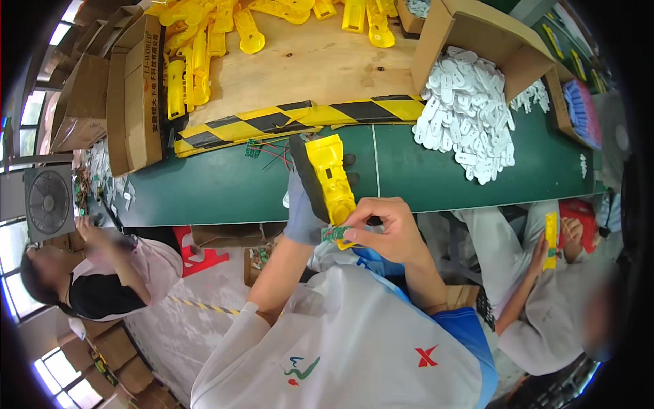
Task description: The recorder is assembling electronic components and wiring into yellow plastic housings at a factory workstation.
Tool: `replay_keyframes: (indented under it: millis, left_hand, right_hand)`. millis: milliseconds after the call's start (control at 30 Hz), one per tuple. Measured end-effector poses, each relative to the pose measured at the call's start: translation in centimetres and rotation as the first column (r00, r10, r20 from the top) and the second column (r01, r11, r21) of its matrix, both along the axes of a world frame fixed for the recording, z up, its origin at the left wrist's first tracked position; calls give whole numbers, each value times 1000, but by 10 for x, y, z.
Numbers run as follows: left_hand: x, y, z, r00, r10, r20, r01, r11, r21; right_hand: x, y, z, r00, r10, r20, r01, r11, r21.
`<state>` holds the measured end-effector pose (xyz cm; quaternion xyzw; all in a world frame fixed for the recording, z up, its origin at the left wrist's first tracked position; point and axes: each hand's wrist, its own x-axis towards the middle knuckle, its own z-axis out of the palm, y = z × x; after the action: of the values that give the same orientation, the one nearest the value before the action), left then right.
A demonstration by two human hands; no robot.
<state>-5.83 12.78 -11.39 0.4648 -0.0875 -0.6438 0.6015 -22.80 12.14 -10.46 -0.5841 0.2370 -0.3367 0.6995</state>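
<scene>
My left hand [308, 183], in a grey glove with black coating, is wrapped round a yellow plastic shell [330, 168] from its left side, its fingertips showing on the far side. The shell's hollow side faces up, and it tilts across the near edge of the table. Bare and closed in a pinch, my right hand [387, 228] holds a small green circuit board [334, 234] by the near end of the shell. Whether the board touches the shell, I cannot tell. Just past my left hand lies another green circuit board [253, 148] with red and dark wires.
A wooden board [306, 68] edged with yellow-black tape bears many yellow shells [250, 31]. White plastic pieces [466, 102] spill from a cardboard box [501, 34] onto the green table [225, 187]. One person [109, 273] sits at left; another [545, 307] at right holds a yellow piece.
</scene>
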Motion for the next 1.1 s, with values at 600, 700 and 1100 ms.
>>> replay_keyframes:
  millis: [600, 700, 1100]
  left_hand:
    - [8, 31, 25, 929, -365, -57, 342, 908, -240]
    - [1, 25, 10, 964, -255, -72, 240, 956, -169]
    - [-5, 17, 15, 993, -114, -41, 113, 993, -39]
  right_hand:
    - [-4, 9, -4, 983, -155, 97, 120, 947, 298]
    - [-5, 3, -3, 974, -161, 159, 108, 948, 301]
    - [8, -14, -10, 889, -456, -47, 459, 885, 78]
